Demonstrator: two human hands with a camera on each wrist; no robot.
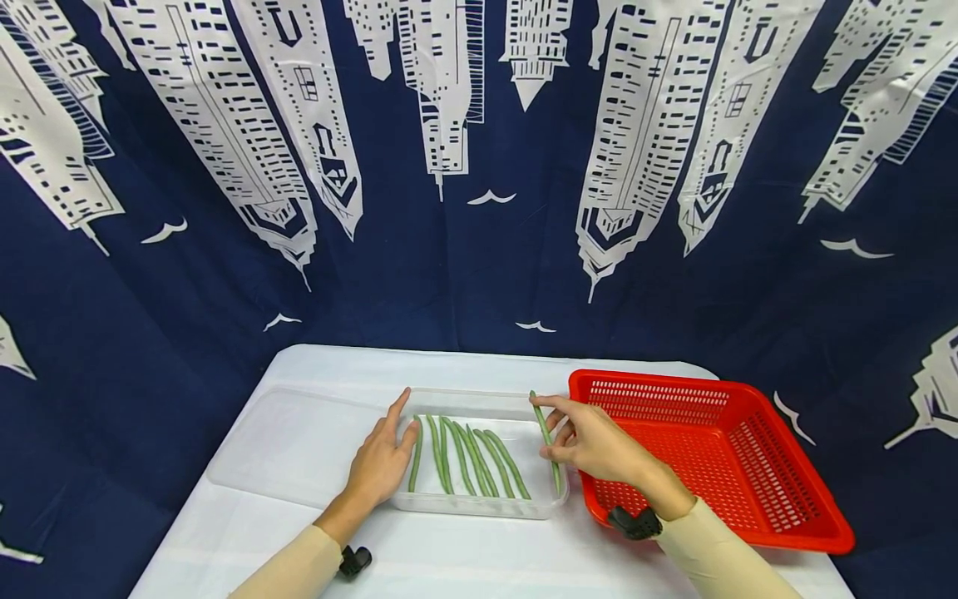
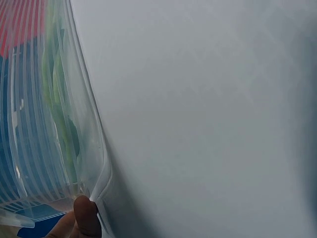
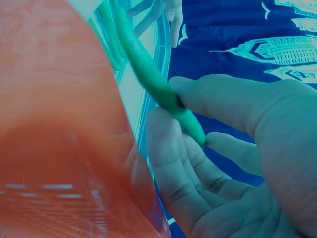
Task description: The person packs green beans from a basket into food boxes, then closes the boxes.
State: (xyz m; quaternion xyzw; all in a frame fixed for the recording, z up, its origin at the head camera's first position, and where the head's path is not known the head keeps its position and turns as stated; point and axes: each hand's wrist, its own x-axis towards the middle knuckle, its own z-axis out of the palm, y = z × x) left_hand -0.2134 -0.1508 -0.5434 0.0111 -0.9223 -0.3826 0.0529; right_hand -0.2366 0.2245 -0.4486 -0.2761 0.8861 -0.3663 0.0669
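Observation:
My right hand (image 1: 599, 443) pinches a green bean (image 1: 555, 474) between thumb and fingers, above the right end of a clear plastic container (image 1: 479, 504). In the right wrist view the held bean (image 3: 141, 62) slants up and away from the fingertips. Several more green beans (image 1: 479, 457) lie lengthwise, side by side, in the container's left and middle part. My left hand (image 1: 380, 462) rests at the container's left end, index finger stretched out along it and thumb apart. The left wrist view shows only some fingers (image 2: 86, 215) near a container corner; the rest is hidden.
A red perforated plastic basket (image 1: 804, 474) stands close on the container's right. Left of the container lies a flat translucent lid (image 1: 277, 449). All rest on a white-covered table (image 1: 449, 553), with a navy curtain (image 1: 419, 283) printed with buildings behind it.

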